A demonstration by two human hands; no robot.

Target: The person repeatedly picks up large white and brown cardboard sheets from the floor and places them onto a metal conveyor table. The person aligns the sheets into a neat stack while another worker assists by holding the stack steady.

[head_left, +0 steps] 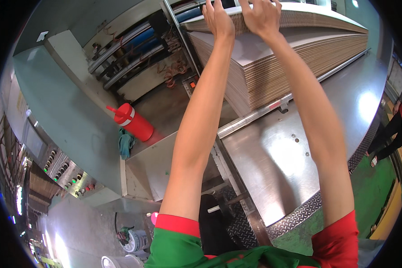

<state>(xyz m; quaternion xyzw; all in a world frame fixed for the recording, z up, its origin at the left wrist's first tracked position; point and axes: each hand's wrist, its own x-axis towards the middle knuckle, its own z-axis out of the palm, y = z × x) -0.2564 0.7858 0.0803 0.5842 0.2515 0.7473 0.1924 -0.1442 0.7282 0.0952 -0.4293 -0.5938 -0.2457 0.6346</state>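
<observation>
Both arms reach far forward to a tall pile of corrugated cardboard sheets (281, 73). The upper batch of cardboard sheets (319, 20) is raised at its near side, and a wedge-shaped gap separates it from the pile beneath. My left hand (219, 20) is at the near edge of this batch, its fingertips at the picture's upper border. Close by on the right, my right hand (262, 18) grips the same edge, fingers bent over the top. A metal rail (254, 118) runs along the foot of the pile.
A shiny metal table (290, 152) extends in front of the rail. At left, a red bottle (136, 123) stands by a teal cloth (126, 143). Machine rollers (125, 58) lie behind it. A button panel (69, 174) is far left, white buckets (136, 241) below. Another person (391, 129) stands far right.
</observation>
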